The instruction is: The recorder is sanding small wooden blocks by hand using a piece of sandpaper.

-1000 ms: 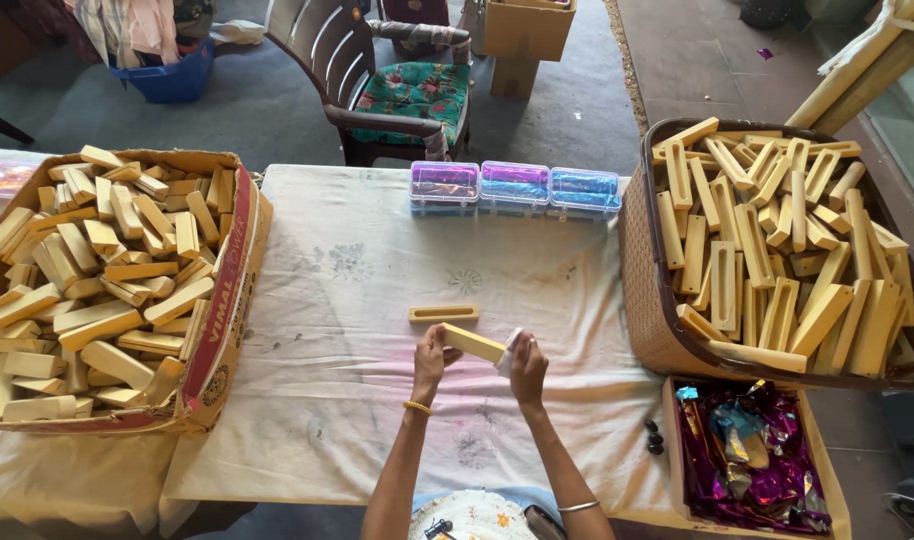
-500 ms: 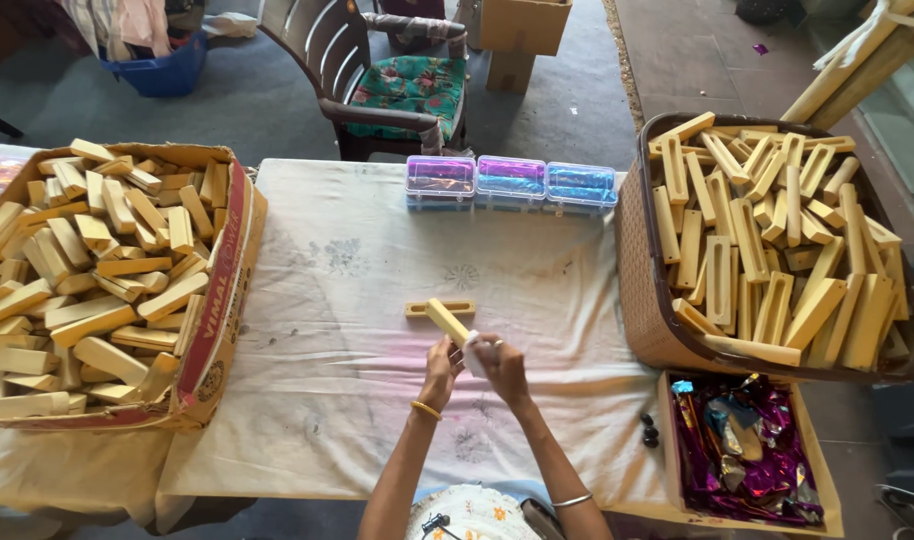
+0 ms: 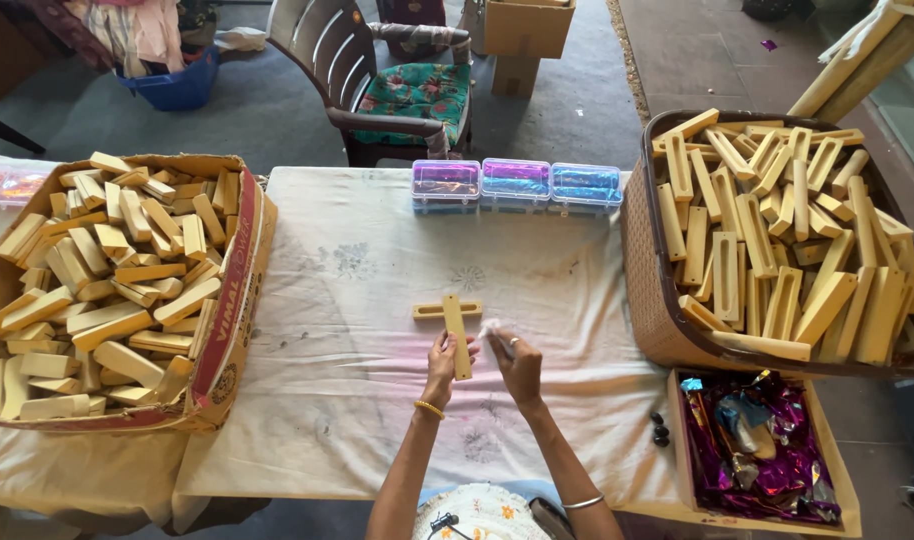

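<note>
Two grips: left hand (image 3: 442, 358) around wooden bar (image 3: 457, 335), right hand (image 3: 517, 362) perhaps pinching white wad (image 3: 491, 329).

Pale yellowish wooden blocks (image 3: 107, 280) fill the tan cardboard box (image 3: 239, 300) with a red side at left, same colour as the sticks (image 3: 777, 250) in the brown woven basket (image 3: 649, 270) at right. The worktop cloth (image 3: 357, 400) is off-white with faint grey flower prints and a pinkish smudge mid-frame. Three clear cases (image 3: 515, 183) show purple and blue at top centre. Shiny purple foil (image 3: 752, 450) sits lower right. The chair cushion (image 3: 417, 92) is green floral.
</note>
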